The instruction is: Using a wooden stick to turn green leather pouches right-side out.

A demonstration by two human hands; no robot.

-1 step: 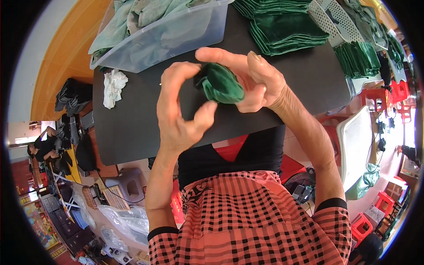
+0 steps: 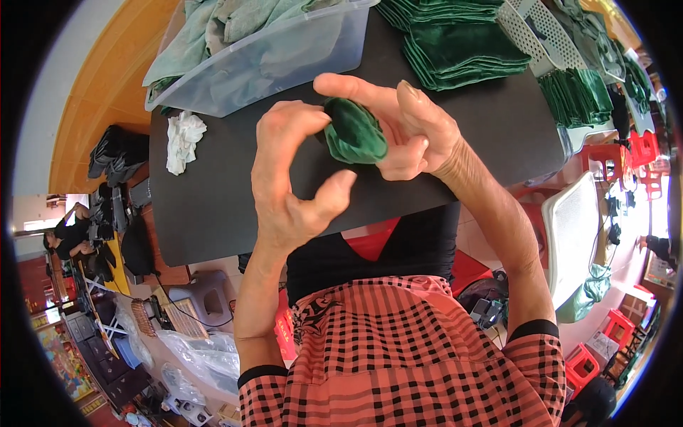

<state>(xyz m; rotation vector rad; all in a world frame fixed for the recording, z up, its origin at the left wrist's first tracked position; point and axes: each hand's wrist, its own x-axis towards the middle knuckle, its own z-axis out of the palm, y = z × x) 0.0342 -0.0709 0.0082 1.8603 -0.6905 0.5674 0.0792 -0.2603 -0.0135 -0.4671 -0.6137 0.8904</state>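
A bunched piece of dark green velvet cloth (image 2: 356, 134) is held above the table between my hands. My right hand (image 2: 413, 132) has its lower fingers curled against the cloth, while its index finger and thumb stick out free. Curved around the cloth's left side, my left hand (image 2: 288, 174) has thumb and fingers spread apart. The left fingertips reach the cloth's upper left edge, and the left thumb stands off below it. Part of the right fingers is hidden by the cloth.
On the dark table (image 2: 213, 206) stands a translucent plastic bin (image 2: 284, 71) of pale green cloth. A crumpled white cloth (image 2: 185, 142) lies left. Stacked green velvet pieces (image 2: 466, 53) lie at the far right, beside a white perforated basket (image 2: 533, 35). Another green stack (image 2: 576, 97) sits farther right.
The left thumb has come away from the velvet cloth, widening the gap to the fingers. The cloth has turned and shifted slightly. My right hand has barely moved.
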